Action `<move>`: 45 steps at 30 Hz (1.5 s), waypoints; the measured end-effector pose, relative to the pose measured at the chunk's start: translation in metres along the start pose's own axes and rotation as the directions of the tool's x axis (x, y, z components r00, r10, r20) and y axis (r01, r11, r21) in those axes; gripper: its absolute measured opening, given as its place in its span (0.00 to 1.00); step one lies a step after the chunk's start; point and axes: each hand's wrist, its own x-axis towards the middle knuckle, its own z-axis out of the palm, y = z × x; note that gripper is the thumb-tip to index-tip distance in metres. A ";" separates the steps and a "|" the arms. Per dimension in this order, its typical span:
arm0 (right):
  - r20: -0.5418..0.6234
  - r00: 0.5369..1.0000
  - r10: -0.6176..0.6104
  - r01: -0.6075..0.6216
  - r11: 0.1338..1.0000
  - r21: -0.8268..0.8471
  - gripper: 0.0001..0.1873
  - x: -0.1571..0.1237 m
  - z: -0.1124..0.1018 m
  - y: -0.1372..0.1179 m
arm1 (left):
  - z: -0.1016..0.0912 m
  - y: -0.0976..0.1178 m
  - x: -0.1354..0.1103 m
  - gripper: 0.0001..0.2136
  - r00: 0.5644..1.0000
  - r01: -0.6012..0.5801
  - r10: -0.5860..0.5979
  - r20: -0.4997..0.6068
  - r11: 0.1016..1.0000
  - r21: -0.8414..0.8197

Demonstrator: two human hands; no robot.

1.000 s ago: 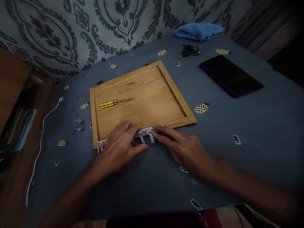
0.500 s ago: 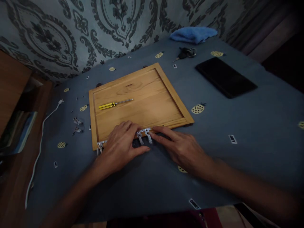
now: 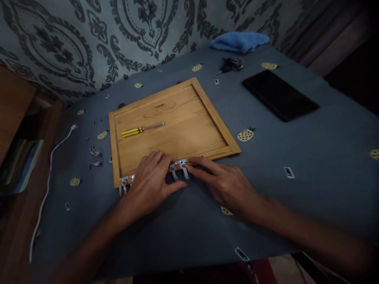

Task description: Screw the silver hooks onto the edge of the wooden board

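Observation:
A framed wooden cabinet door [image 3: 177, 130] lies on the table, with metal hinges along its near edge. My left hand [image 3: 151, 181] rests over that edge, fingers on the wood and thumb stretched out to the right. Its index fingertip is beside a silver hinge [image 3: 179, 167] with two arms. My right hand [image 3: 227, 181] has its fingertips on the right side of this same hinge, at the door's edge. Another hinge [image 3: 124, 184] sits at the near left corner, partly hidden by my left hand. A yellow-handled screwdriver [image 3: 142, 129] lies on the door panel.
Loose hinge parts [image 3: 94, 156] and small screws lie left of the door. A white cable [image 3: 49, 173] runs along the table's left side. Behind and to the right are keys [image 3: 230, 65], a blue cloth [image 3: 239, 42] and a black tablet-like slab [image 3: 280, 94].
The view has shifted very slightly, and a little more of the left hinge shows. Both hands keep nearly the same place at the door's near edge.

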 end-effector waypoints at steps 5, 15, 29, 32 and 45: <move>-0.002 1.000 -0.002 0.002 1.000 0.005 0.25 0.000 0.000 0.000 | 0.004 0.001 0.001 0.23 0.996 -0.073 0.072 -0.044 0.997 -0.020; 0.034 0.999 0.010 -0.011 1.000 0.023 0.28 0.003 -0.004 -0.001 | 0.002 0.009 0.005 0.16 1.000 -0.030 0.030 -0.001 0.994 -0.109; -0.015 0.998 0.056 -0.055 0.996 0.077 0.27 -0.001 -0.002 0.001 | 0.005 0.006 0.005 0.16 0.998 -0.052 0.046 -0.050 0.991 -0.126; -0.023 0.998 0.055 -0.053 0.995 0.088 0.27 -0.002 -0.002 0.002 | 0.006 0.005 0.005 0.16 0.997 -0.063 0.056 -0.057 0.991 -0.116; 0.035 0.999 0.014 -0.018 0.993 0.120 0.29 -0.005 -0.004 0.003 | 0.007 0.006 0.004 0.15 0.991 -0.098 0.088 -0.098 0.990 -0.104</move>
